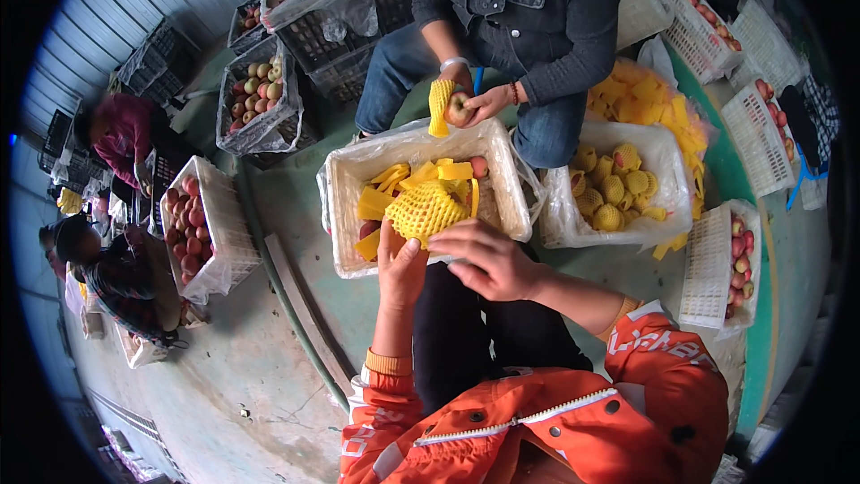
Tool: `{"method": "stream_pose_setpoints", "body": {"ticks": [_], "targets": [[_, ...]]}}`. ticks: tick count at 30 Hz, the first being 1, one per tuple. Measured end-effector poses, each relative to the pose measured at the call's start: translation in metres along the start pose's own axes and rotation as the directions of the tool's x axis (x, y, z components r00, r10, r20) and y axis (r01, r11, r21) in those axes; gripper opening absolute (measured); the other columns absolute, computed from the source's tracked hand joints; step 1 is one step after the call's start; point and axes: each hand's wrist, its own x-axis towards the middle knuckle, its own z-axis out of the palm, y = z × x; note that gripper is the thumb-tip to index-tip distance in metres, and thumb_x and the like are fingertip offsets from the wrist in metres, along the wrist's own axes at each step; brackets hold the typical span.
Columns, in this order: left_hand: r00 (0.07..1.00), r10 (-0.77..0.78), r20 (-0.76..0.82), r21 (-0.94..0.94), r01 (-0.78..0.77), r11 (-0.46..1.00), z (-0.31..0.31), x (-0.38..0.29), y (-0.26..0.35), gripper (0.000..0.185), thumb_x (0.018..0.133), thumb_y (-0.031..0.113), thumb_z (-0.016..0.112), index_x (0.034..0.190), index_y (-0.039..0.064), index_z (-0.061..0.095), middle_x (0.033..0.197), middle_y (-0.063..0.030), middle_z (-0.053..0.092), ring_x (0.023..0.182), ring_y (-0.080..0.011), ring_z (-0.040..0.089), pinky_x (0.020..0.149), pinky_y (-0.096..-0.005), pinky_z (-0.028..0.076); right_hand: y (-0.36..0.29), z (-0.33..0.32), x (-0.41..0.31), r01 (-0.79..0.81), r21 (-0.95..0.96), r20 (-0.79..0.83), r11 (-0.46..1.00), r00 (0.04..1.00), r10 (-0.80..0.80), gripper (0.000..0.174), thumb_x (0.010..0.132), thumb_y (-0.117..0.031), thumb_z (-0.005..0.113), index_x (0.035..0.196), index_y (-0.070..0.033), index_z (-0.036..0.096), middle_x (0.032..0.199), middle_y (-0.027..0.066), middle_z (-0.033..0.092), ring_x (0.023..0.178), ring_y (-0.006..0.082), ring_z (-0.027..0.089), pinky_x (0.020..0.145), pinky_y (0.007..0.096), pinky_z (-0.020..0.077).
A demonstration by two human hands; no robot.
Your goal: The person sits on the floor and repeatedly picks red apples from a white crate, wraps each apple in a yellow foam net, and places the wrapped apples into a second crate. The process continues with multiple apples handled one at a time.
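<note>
My left hand (402, 265) holds an apple in a yellow foam net sleeve (427, 212) from below and the left. Close by on the right, my right hand (494, 259) has its fingers spread and bent, their tips near the sleeved fruit; whether they touch it I cannot tell. Under and beyond both hands stands a white crate lined with clear plastic (349, 215), holding flat yellow foam sleeves (376, 203) and some apples, one of them red (479, 167) at the far side. Part of the crate's contents is hidden by the sleeved fruit.
Opposite sits a person holding an apple (459, 109) and a yellow sleeve (440, 106). A crate of sleeved apples (551, 215) stands right, with a heap of yellow sleeves (645, 97) behind. Apple crates (232, 242) stand left, near other people, beside a hose (269, 269) on the floor.
</note>
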Motion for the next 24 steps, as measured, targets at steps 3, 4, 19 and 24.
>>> {"method": "stream_pose_setpoints", "body": {"ticks": [3, 4, 19, 24], "targets": [[0.999, -0.037, 0.006, 0.101, 0.036, 0.994, 0.009, 0.016, -0.008, 0.054, 0.082, -0.001, 0.057, 0.131, 0.001, 0.035, 0.130, -0.0133, 0.043, 0.119, -0.0236, 0.044, 0.100, -0.0369, 0.035, 0.021, -0.018, -0.006, -0.319, -0.169, -0.295, 0.933, 0.919, 0.261, 0.060, 0.076, -0.017, 0.070, 0.127, -0.002, 0.041, 0.119, 0.0148, 0.049, 0.107, 0.0274, 0.051, 0.095, 0.0360, 0.0387], [0.998, -0.064, 0.026, 0.169, 0.059, 0.984, 0.012, 0.021, -0.012, 0.052, 0.082, -0.001, 0.057, 0.130, 0.000, 0.036, 0.129, -0.0133, 0.044, 0.118, -0.0227, 0.044, 0.100, -0.0366, 0.036, 0.038, -0.018, -0.007, -0.340, 0.100, -0.243, 0.935, 0.903, 0.354, 0.066, 0.074, -0.020, 0.073, 0.127, -0.002, 0.040, 0.120, 0.0145, 0.048, 0.108, 0.0254, 0.050, 0.095, 0.0348, 0.0382], [0.856, -0.380, -0.350, 0.922, 0.387, 0.021, -0.234, 0.057, -0.124, 0.044, 0.079, 0.030, 0.065, 0.108, -0.001, 0.055, 0.084, -0.0163, 0.066, 0.078, -0.0239, 0.064, 0.069, -0.0328, 0.049, 0.192, -0.096, -0.218, -0.718, -0.665, -0.579, -0.204, 0.324, 0.748, 0.054, 0.077, -0.025, 0.066, 0.119, -0.001, 0.043, 0.113, 0.0228, 0.048, 0.098, 0.0381, 0.052, 0.083, 0.0443, 0.0441], [0.827, -0.386, -0.408, 0.893, 0.275, -0.356, -0.251, 0.102, -0.207, 0.072, 0.073, 0.043, 0.068, 0.119, -0.003, 0.040, 0.100, -0.0228, 0.061, 0.093, -0.0363, 0.059, 0.078, -0.0425, 0.048, 0.212, 0.016, -0.146, -0.646, -0.332, -0.037, 0.688, 0.737, 0.675, 0.036, 0.080, -0.014, 0.060, 0.111, -0.001, 0.049, 0.108, 0.0174, 0.054, 0.099, 0.0333, 0.055, 0.083, 0.0382, 0.0463]]}}
